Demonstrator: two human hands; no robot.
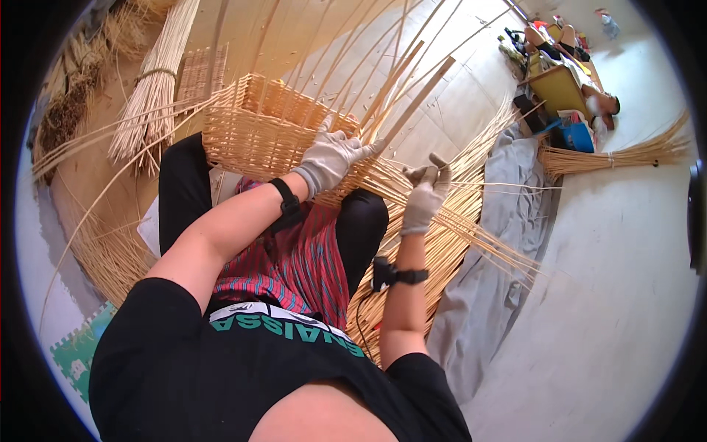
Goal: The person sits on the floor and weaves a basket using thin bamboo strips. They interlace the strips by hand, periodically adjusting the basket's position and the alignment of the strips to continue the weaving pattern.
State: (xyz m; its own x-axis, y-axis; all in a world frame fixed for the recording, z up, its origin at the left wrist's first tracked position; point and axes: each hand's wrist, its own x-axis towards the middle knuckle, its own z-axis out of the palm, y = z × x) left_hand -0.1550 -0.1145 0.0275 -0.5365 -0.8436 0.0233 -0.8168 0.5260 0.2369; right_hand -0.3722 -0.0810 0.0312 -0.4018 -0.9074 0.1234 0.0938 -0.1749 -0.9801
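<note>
A partly woven wicker basket [254, 136] rests on my lap, tilted, with long upright stakes [401, 88] rising from its rim. My left hand [328, 162], in a pale work glove, is closed over the basket's right corner at the rim, beside the stakes. To the right of the basket, my gloved right hand [427, 197] is raised with bent fingers. A thin wicker strand [508, 185] runs out from this hand toward the right, seemingly held in the fingers; the exact grip is partly hidden. Loose strands [479, 234] fan out from the basket's corner beneath the right hand.
Long wicker rods [412, 272] lie on grey cloth [508, 214] at my right. A tied bundle [611, 156] lies farther right, near a blue container [578, 134]. Another bundle [151, 92] is at the far left. At the back right, another person's legs [560, 40] show.
</note>
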